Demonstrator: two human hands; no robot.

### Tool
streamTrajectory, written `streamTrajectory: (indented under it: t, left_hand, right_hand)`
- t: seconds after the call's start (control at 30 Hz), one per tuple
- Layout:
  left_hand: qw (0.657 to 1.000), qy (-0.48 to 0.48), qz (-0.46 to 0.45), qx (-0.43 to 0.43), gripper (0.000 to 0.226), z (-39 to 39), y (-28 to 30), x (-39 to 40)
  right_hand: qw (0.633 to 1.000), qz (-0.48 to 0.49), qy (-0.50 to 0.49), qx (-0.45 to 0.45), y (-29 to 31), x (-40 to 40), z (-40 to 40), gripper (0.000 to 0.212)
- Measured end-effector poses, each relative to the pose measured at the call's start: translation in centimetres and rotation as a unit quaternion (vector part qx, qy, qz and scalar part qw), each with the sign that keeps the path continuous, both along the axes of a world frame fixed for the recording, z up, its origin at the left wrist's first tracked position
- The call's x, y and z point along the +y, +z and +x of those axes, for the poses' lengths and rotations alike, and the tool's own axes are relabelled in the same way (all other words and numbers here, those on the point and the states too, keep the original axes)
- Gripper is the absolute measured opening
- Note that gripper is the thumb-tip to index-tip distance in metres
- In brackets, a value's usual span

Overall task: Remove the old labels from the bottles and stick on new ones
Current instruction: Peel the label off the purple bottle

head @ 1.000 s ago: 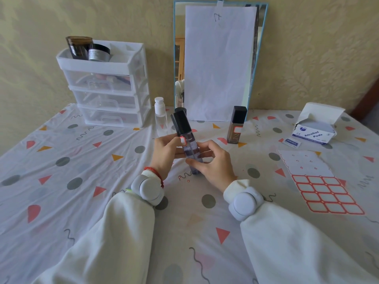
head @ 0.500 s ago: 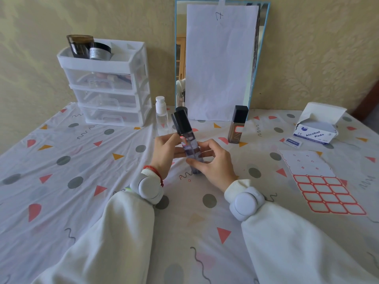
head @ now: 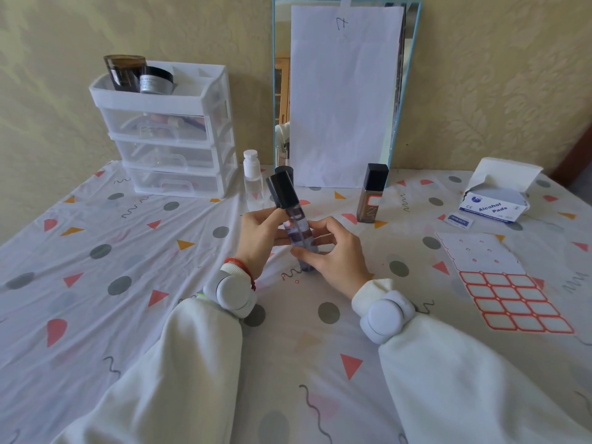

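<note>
We hold the purple bottle (head: 298, 232) tilted above the table, left hand (head: 259, 232) pinching its neck, right hand (head: 333, 251) fingers closed round its body, seemingly pressing on a label (edges unclear); next needs firm smoothing.

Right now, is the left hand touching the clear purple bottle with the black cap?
Touching. The head view shows the left hand with its thumb and fingertips pressed on the clear purple bottle with the black cap, just below the cap.

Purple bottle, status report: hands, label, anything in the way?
Left hand and right hand both grip purple bottle, tilted above the table. Label on its side. Label sheet lies right, untouched. Nothing in the way.
</note>
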State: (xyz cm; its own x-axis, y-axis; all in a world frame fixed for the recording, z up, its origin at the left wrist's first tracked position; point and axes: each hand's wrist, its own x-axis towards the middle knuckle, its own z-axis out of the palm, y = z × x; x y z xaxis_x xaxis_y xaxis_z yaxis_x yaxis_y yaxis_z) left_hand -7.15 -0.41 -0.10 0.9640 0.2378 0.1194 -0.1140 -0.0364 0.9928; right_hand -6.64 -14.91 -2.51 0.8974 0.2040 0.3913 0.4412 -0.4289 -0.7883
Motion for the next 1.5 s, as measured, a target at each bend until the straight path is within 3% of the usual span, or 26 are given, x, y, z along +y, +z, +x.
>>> streamTrajectory:
  t: [0.7, 1.0, 1.17, 1.4, 1.5]
  left_hand:
    - [0.998, -0.031, -0.053, -0.016, 0.029, -0.1, -0.1, 0.2]
    - [1.000, -0.018, -0.024, 0.000, 0.028, 0.2, -0.3, 0.2]
    - [0.992, -0.054, -0.112, 0.004, 0.033, 0.5, -0.4, 0.4]
    - [0.989, -0.021, -0.145, -0.036, 0.009, 0.6, -0.6, 0.6]
    - [0.984, -0.031, -0.173, -0.032, 0.009, 0.7, -0.5, 0.8]
  right_hand:
    - [1.000, 0.001, -0.006, -0.002, -0.3, 0.0, 0.3, 0.039]
    - [1.000, 0.001, -0.007, 0.021, -0.2, -0.1, 0.4, 0.044]
    - [0.999, 0.032, -0.030, 0.021, -0.3, -0.2, 0.5, 0.054]
    - [0.997, 0.007, -0.067, -0.038, -0.4, -0.3, 0.5, 0.050]
    - [0.996, 0.004, -0.079, -0.051, -0.4, -0.2, 0.4, 0.051]
